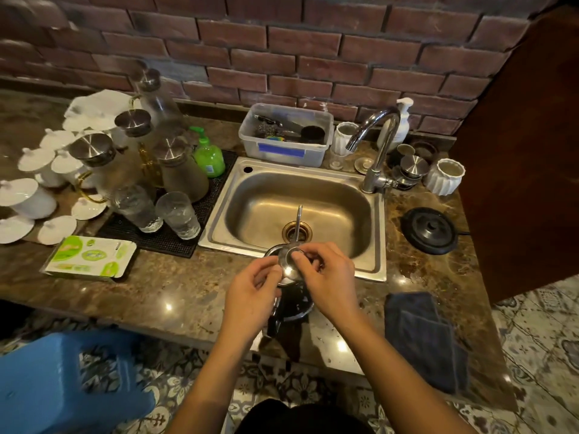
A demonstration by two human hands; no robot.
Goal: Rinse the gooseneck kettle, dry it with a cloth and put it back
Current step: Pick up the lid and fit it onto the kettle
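1. Both forearms reach forward; the left hand (250,289) and right hand (326,280) each close their grip on the gooseneck kettle (289,267).
2. Beyond them lies the sink (313,198); a dark cloth (419,333) rests rightward on the marble tabletop (156,286).

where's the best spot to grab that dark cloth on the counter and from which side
Take the dark cloth by its near end, where it hangs over the counter edge, coming from the right side with the right hand. The overhang leaves a free fold to pinch, and it lies right of the kettle, so the sink stays out of the way.
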